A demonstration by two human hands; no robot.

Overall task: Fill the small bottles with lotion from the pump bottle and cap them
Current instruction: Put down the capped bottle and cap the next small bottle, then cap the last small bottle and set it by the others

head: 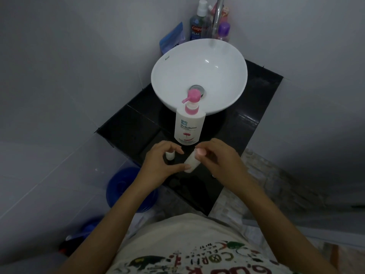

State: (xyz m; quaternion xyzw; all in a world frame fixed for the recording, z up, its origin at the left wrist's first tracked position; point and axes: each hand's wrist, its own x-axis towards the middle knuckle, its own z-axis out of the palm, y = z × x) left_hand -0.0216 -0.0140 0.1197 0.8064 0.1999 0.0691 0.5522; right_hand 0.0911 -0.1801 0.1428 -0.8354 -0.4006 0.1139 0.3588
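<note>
Both hands are gripping a small white bottle [191,162]: left hand [162,163] at its base, right hand [219,157] pinching its top (contents hidden); a second small bottle [169,155] is sitting half-hidden behind the left fingers.

Wearing a pale cream T-shirt [189,244] printed across the front with red block lettering, green shapes and small dark characters, all reading upside down from above; leaving both forearms bare, no sleeve reaching anywhere near the fingers; showing no ring, watch or band on the left hand [158,163] or the right hand [221,159]; keeping nails short and unpainted.
</note>
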